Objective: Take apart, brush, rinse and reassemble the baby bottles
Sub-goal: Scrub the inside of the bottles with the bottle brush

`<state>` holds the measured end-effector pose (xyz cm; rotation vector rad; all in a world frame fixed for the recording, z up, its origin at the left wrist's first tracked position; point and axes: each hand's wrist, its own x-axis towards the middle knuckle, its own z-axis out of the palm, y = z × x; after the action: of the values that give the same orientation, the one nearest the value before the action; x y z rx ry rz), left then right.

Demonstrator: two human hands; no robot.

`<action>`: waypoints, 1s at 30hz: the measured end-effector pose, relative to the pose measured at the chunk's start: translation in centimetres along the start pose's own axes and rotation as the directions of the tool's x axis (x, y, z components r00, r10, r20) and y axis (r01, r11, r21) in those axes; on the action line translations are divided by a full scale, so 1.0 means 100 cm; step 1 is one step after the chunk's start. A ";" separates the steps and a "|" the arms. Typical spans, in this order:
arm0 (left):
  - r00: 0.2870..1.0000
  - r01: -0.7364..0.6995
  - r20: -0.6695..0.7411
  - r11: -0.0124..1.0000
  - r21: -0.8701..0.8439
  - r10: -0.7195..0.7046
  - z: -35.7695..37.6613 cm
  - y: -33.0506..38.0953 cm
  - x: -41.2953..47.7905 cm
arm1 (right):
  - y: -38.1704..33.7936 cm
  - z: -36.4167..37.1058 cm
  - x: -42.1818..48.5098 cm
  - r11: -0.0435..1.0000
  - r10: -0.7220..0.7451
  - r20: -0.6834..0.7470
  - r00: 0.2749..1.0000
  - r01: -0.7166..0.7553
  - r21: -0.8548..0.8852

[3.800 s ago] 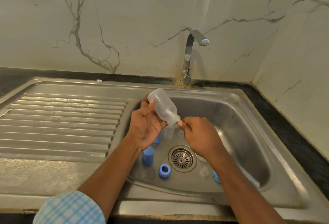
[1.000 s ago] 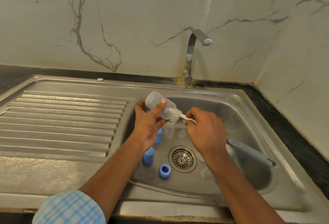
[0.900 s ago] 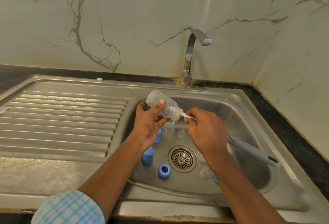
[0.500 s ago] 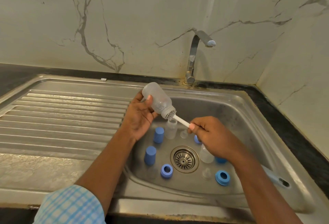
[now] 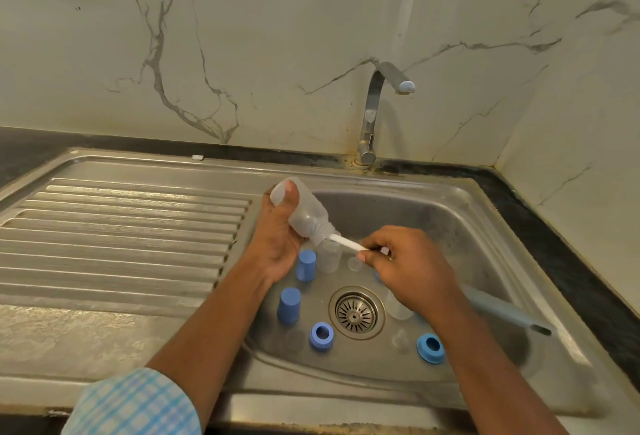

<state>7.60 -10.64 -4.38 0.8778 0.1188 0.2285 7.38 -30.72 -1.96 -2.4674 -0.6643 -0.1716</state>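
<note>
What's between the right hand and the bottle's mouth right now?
In the head view, only the thin white brush stem spans from the right hand into the mouth of the bottle.

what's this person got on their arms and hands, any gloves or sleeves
No gloves: the left hand and right hand are bare, no rings or watch showing. The left arm wears a light blue and white checked sleeve above the bare forearm. No sleeve shows on the right forearm.

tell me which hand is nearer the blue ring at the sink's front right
Right. The right hand holds the brush just behind the blue ring; the left hand grips the bottle farther left.
</note>
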 end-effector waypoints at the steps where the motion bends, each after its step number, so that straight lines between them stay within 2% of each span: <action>1: 0.999 -0.026 -0.035 1.000 0.013 0.027 0.002 -0.002 -0.002 | -0.002 0.003 0.001 0.999 -0.016 -0.021 1.000 0.016 -0.029; 4: 0.994 -0.052 -0.091 0.999 0.011 0.053 0.006 -0.004 -0.004 | -0.008 0.009 0.003 0.996 -0.044 -0.079 0.996 0.038 -0.074; 11: 0.990 0.002 -0.139 1.000 0.003 -0.002 0.017 -0.023 -0.012 | -0.015 0.021 0.007 0.988 -0.061 -0.187 0.980 0.032 -0.151; 14: 0.986 0.056 -0.157 0.998 -0.009 -0.057 0.009 -0.026 -0.009 | -0.012 0.022 0.008 0.982 -0.042 -0.157 0.987 0.012 -0.190; 17: 0.984 0.118 -0.130 0.993 -0.013 -0.119 0.005 -0.025 -0.008 | -0.008 0.020 0.011 0.981 -0.005 -0.059 0.998 -0.006 -0.196; 24: 0.996 0.052 -0.057 0.987 -0.150 -0.061 -0.008 0.003 0.006 | -0.004 0.003 0.008 0.998 0.006 0.131 0.991 -0.014 0.056; 27: 0.999 -0.018 -0.033 0.975 -0.222 0.011 -0.009 0.008 0.008 | -0.005 -0.005 0.006 0.971 0.016 0.232 0.973 -0.070 0.227; 30: 0.999 -0.045 -0.014 0.963 -0.266 0.043 -0.011 0.005 0.009 | -0.003 -0.006 0.003 0.949 0.038 0.277 0.960 -0.121 0.290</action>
<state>8.23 -9.29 -4.67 0.6122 0.0734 0.2825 7.52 -30.70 -1.29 -2.2289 -0.6455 0.2842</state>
